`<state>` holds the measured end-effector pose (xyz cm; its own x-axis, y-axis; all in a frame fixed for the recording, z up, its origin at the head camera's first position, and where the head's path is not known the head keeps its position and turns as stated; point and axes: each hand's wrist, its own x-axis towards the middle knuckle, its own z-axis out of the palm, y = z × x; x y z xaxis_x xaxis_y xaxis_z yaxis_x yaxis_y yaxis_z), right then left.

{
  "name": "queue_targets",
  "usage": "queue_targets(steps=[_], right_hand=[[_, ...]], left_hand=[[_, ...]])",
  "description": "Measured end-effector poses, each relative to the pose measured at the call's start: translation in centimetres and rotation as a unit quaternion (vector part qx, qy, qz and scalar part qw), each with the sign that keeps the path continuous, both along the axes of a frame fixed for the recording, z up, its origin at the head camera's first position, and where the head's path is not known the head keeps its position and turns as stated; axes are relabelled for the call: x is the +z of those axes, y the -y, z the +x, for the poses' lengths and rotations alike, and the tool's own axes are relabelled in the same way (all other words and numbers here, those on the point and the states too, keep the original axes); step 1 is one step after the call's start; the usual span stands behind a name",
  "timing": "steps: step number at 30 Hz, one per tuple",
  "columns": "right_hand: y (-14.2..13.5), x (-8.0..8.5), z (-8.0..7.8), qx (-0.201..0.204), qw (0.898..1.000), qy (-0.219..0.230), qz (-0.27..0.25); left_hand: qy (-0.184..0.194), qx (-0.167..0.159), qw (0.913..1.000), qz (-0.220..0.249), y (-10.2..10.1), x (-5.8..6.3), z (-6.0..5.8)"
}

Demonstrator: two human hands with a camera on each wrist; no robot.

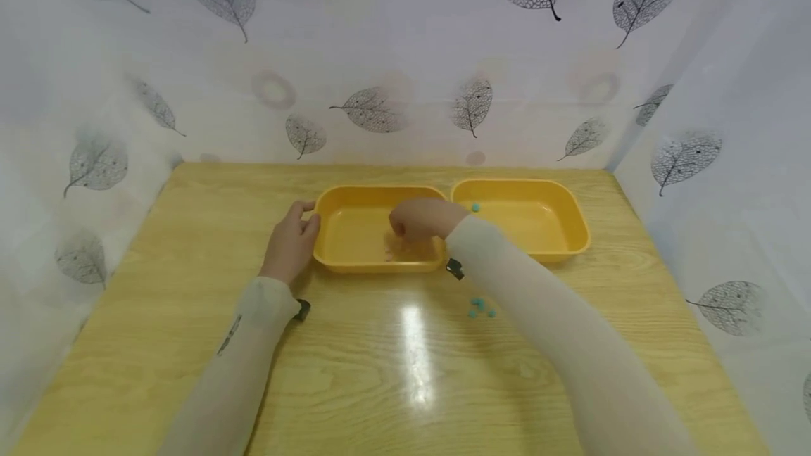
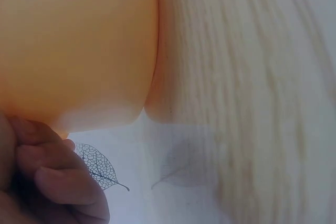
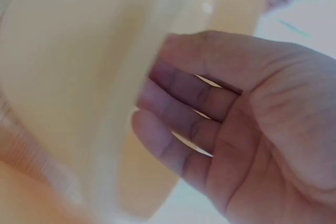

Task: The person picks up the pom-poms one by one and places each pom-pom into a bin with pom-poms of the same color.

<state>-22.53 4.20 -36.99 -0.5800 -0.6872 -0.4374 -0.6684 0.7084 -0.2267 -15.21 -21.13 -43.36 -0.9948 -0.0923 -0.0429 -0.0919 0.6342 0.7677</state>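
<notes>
The left yellow tray [image 1: 380, 267] stands on the table, with my left hand [image 1: 290, 241] at its left end. Index finger and thumb rest against the outside of the rim there. In the left wrist view, bent fingers [image 2: 68, 184] lie beside the tray's wall [image 2: 79, 51]. My right hand [image 1: 421, 220] reaches inside this same tray, low over its right half. Small pinkish pieces [image 1: 388, 253] lie on the floor just below it. Seen from the right wrist, its fingers [image 3: 157, 135] bend toward the thumb; I cannot tell whether the hidden fingertips pinch a piece.
To the right, a second yellow tray [image 1: 560, 255] stands close beside the first, with one turquoise piece [image 1: 476, 207] inside near its left end. Several turquoise pieces [image 1: 479, 304] lie on the wooden table [image 1: 355, 371] in front. A leaf-patterned curtain [image 1: 405, 55] encloses the back and sides.
</notes>
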Motion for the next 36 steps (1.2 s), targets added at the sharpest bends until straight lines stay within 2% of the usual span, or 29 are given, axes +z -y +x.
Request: queue_targets(steps=[4,7,9,13,15,17,21,28,36], right_hand=[[-3.2,0.3,0.9,-0.007,0.996,-0.029,-0.087],[-5.9,0.2,1.8,-0.041,0.987,-0.058,-0.146],[-7.5,0.2,2.3,-0.072,0.976,-0.091,-0.184],[-10.1,0.1,3.5,-0.100,0.949,-0.176,-0.242],[-11.3,-0.1,4.1,-0.113,0.940,-0.201,-0.253],[-12.4,-0.3,4.8,-0.126,0.935,-0.212,-0.255],[-13.9,-1.1,5.8,-0.145,0.932,-0.212,-0.257],[-14.8,-1.6,6.6,-0.140,0.925,-0.235,-0.264],[-15.1,-1.5,6.7,-0.136,0.932,-0.229,-0.247]], left_hand=[[-0.001,-0.002,1.0000,-0.002,0.0,-0.1,0.0],[-0.001,-0.004,1.0000,-0.004,0.0,-0.1,-0.1],[-0.003,-0.004,1.0000,-0.009,0.0,-0.2,-0.1],[-0.006,-0.002,0.9999,-0.010,0.0,-0.1,-0.1],[-0.007,-0.002,0.9999,-0.007,0.0,-0.1,-0.1],[-0.007,-0.002,1.0000,-0.007,0.0,-0.1,0.0],[-0.005,-0.003,1.0000,-0.005,0.0,0.1,0.2],[-0.007,-0.008,0.9998,-0.014,-0.2,0.3,0.3],[-0.005,-0.003,0.9998,-0.017,-0.3,0.0,0.2]])
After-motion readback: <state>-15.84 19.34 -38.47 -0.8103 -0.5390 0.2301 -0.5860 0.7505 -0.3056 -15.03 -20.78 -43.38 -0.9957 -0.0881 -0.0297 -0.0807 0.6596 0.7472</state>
